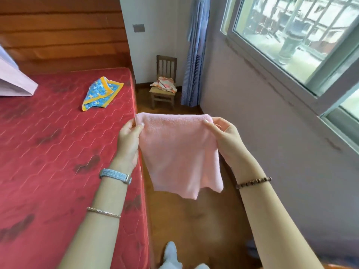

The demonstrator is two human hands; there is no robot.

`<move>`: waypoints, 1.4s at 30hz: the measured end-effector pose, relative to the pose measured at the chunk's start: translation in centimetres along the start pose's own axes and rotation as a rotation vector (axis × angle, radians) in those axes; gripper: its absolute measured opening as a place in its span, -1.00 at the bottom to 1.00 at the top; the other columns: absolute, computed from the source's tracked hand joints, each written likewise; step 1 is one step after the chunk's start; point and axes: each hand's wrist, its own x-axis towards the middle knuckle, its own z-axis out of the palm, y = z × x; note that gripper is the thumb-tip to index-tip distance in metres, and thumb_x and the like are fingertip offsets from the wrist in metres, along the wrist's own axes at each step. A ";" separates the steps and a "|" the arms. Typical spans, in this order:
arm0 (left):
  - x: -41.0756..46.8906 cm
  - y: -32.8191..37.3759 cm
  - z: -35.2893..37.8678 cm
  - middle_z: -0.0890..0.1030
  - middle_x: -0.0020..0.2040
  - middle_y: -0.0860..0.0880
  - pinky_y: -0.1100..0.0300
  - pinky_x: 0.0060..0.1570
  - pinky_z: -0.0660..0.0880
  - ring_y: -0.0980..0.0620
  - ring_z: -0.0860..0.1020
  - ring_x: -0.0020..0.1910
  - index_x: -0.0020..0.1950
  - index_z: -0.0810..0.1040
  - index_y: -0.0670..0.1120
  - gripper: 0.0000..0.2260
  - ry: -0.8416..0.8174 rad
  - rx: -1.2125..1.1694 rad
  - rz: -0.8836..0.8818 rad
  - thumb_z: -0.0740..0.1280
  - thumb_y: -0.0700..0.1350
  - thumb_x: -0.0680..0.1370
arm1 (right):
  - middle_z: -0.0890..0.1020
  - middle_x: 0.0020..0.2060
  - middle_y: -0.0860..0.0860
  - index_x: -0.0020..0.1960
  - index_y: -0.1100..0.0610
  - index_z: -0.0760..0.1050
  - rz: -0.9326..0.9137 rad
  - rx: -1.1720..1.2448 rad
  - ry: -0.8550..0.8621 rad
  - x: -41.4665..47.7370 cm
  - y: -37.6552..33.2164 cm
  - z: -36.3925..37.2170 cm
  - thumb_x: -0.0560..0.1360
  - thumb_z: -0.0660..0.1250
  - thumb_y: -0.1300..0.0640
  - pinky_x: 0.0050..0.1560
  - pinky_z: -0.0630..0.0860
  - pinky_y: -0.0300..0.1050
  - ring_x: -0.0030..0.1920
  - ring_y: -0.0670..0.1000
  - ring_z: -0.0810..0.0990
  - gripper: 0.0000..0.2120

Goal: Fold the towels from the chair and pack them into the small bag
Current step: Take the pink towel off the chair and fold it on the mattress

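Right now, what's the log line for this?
left hand pinches pink towel | right hand pinches it | towel pile on chair

Left hand (129,136) and right hand (226,137) pinch a folded pink towel's (180,152) top corners beside a red bed (58,142).

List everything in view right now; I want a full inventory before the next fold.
pink towel: one, pink, held up over the floor beside the bed
patterned cloth: one, blue with yellow border, crumpled on the mattress
towel pile: count unclear, pink, white and orange, on the chair seat
chair: one, brown wood, far corner
bag: one, pale lilac, on the mattress at the left edge, partly out of view
mattress: one, red, left
curtain: one, blue striped, beside the chair
window: one, grey frame, right wall
left hand: pinches the pink towel's top left corner
right hand: pinches its top right corner
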 end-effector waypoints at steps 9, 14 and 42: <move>5.3 1.8 -4.6 0.66 0.14 -0.11 -0.04 0.32 0.47 -0.05 0.60 0.16 0.11 0.62 -0.04 -0.80 0.183 -0.008 0.038 0.26 -0.26 0.61 | 0.68 0.01 0.10 -0.02 0.03 0.64 0.007 -0.037 -0.184 8.6 -0.6 7.1 0.38 0.45 -0.18 0.21 0.52 0.27 0.13 0.14 0.63 -0.68; 7.5 1.8 -5.9 0.65 0.16 -0.14 -0.04 0.31 0.48 -0.13 0.58 0.23 0.14 0.62 -0.09 -0.80 0.296 0.004 0.031 0.25 -0.27 0.62 | 0.67 0.01 0.18 0.00 0.07 0.63 0.028 -0.023 -0.304 13.5 0.5 10.2 0.42 0.44 -0.15 0.22 0.50 0.32 0.07 0.18 0.64 -0.68; 16.5 3.3 -16.3 0.68 0.07 -0.10 0.11 0.12 0.51 0.02 0.61 0.03 0.11 0.65 -0.08 -0.83 1.024 -0.024 0.075 0.30 -0.22 0.60 | 0.55 -0.33 -0.04 -0.03 0.20 0.52 0.119 -0.272 -1.048 31.9 4.9 36.7 0.54 0.35 0.19 -0.21 0.46 -0.12 -0.30 -0.06 0.52 -0.92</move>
